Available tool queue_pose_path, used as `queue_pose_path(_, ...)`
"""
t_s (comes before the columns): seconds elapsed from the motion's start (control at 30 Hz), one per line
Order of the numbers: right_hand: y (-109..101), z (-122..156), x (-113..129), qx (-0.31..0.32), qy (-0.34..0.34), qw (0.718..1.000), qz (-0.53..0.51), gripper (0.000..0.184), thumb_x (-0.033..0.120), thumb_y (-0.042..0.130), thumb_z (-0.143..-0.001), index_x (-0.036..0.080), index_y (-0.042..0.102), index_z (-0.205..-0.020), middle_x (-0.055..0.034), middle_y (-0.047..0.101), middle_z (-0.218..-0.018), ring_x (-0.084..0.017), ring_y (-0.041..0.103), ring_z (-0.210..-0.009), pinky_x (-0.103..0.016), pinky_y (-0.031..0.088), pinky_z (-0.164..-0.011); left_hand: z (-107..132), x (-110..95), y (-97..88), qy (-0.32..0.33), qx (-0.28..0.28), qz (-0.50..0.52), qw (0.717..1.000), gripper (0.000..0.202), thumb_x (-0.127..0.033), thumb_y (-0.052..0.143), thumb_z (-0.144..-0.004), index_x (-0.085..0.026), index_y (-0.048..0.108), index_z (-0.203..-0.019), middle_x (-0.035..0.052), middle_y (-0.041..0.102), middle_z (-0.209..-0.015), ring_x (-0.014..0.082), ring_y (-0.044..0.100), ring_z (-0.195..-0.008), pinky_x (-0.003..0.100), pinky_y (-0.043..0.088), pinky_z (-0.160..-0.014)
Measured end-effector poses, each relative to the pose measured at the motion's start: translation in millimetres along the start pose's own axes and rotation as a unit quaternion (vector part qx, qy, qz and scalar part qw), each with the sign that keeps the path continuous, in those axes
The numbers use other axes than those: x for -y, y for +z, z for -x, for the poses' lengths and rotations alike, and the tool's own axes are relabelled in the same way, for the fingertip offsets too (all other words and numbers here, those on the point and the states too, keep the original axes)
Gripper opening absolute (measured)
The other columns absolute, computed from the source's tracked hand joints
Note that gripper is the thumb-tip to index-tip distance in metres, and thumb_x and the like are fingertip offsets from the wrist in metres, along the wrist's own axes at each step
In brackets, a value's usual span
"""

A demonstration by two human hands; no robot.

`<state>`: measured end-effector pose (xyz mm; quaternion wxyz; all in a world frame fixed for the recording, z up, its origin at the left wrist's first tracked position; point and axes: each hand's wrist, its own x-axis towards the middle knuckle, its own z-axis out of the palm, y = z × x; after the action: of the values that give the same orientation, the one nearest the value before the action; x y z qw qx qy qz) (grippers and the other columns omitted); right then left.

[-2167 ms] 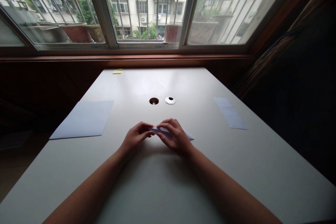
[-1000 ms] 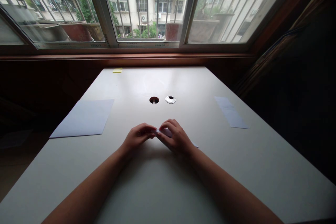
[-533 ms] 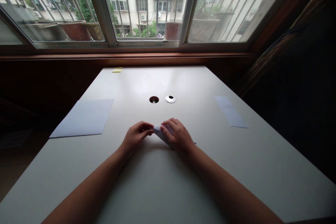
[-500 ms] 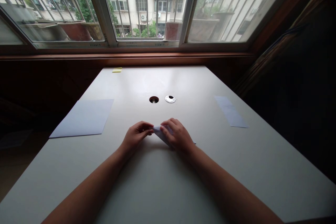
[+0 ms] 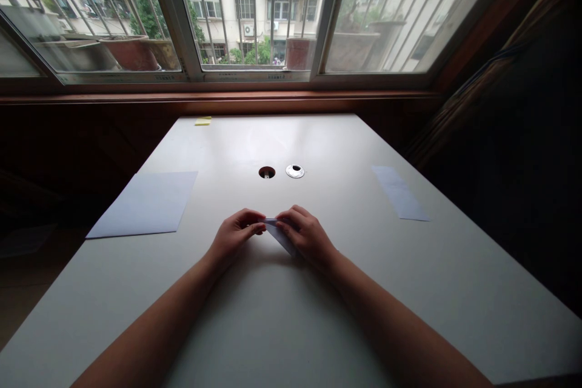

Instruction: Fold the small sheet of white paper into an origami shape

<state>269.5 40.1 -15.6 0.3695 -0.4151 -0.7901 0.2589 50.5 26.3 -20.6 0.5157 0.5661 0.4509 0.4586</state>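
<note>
Between my hands, over the middle of the white table (image 5: pixel 273 327), is a folded piece of paper (image 5: pixel 280 237), pale and roughly triangular where it shows. My left hand (image 5: pixel 237 229) pinches its left tip between thumb and fingers. Close by on the right, my right hand (image 5: pixel 307 230) grips the paper's upper edge, thumb on the near side and fingers behind. That hand hides the right part of the paper. A narrow fold runs along the top edge between the two sets of fingertips.
A stack of white paper sheets (image 5: pixel 145 203) lies at the table's left edge. On the right is a paper strip (image 5: pixel 400 194). Farther back are a round cable hole (image 5: pixel 267 173), its metal cover (image 5: pixel 295 171) and yellow sticky notes (image 5: pixel 202 121). A barred window (image 5: pixel 254 12) stands behind.
My right hand's fingers have shifted slightly left and curled tighter on the paper's top edge. The paper has tilted, and its right end no longer shows past my wrist. My left hand stays put.
</note>
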Motion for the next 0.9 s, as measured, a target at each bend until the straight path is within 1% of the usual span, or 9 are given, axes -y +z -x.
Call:
queue_pose_path(0.13,0.8,0.5,-0.8,-0.005,-0.006,1.000,-0.011,0.011,0.029,0.059,-0.094,0.025,0.069,-0.097,-0.0044,0.064,-0.092,-0.020,0.060,-0.091,-0.032,0.049,-0.079,1.2,-1.6,-0.3,-0.005,0.003,-0.008,1.000,0.027,-0.037,0.076,-0.079,-0.016,0.069,-0.095,0.0049,0.070,-0.085,0.0166,0.065,-0.077,0.030,0.053,-0.076)
queue_pose_path(0.33,1.0,-0.6,1.2,-0.010,-0.015,1.000,0.001,0.009,0.029,0.061,-0.093,0.024,0.069,-0.093,-0.0042,0.064,-0.089,-0.020,0.060,-0.088,-0.033,0.049,-0.079,0.5,-2.5,-1.7,-0.014,0.008,-0.029,0.999,0.029,-0.038,0.076,-0.079,-0.017,0.070,-0.097,0.0041,0.070,-0.082,0.0161,0.064,-0.075,0.029,0.052,-0.074)
queue_pose_path(0.47,2.1,-0.4,1.4,-0.008,-0.025,1.000,0.008,0.009,0.029,0.061,-0.093,0.023,0.068,-0.091,-0.0046,0.064,-0.087,-0.020,0.060,-0.087,-0.034,0.049,-0.079,1.0,-2.5,-1.7,-0.015,0.028,-0.061,0.998,0.028,-0.041,0.075,-0.080,-0.016,0.072,-0.093,0.0042,0.070,-0.078,0.0156,0.063,-0.072,0.027,0.051,-0.070)
queue_pose_path(0.63,1.9,0.4,3.1,0.003,-0.032,0.999,0.024,0.009,0.029,0.061,-0.093,0.023,0.068,-0.091,-0.0049,0.064,-0.088,-0.020,0.059,-0.087,-0.035,0.049,-0.080,2.7,-6.9,0.6,-0.010,0.032,-0.088,0.996,0.029,-0.044,0.072,-0.081,-0.016,0.074,-0.088,0.0034,0.069,-0.071,0.0159,0.063,-0.067,0.027,0.051,-0.066)
queue_pose_path(0.73,1.2,0.4,4.5,0.008,-0.033,0.999,0.033,0.010,0.030,0.061,-0.093,0.023,0.067,-0.090,-0.0051,0.064,-0.087,-0.020,0.059,-0.086,-0.035,0.049,-0.080,3.5,-9.4,1.2,-0.015,0.033,-0.087,0.996,0.029,-0.044,0.071,-0.082,-0.016,0.075,-0.086,0.0045,0.072,-0.071,0.0168,0.065,-0.066,0.027,0.052,-0.065)
queue_pose_path(0.9,1.0,-0.5,4.4,-0.004,-0.017,0.999,0.041,0.008,0.027,0.061,-0.093,0.023,0.067,-0.088,-0.0044,0.064,-0.086,-0.021,0.058,-0.087,-0.035,0.048,-0.080,4.1,-8.3,0.5,-0.042,0.033,-0.055,0.997,0.032,-0.046,0.069,-0.083,-0.015,0.076,-0.091,0.0070,0.075,-0.074,0.0191,0.070,-0.068,0.028,0.056,-0.068)
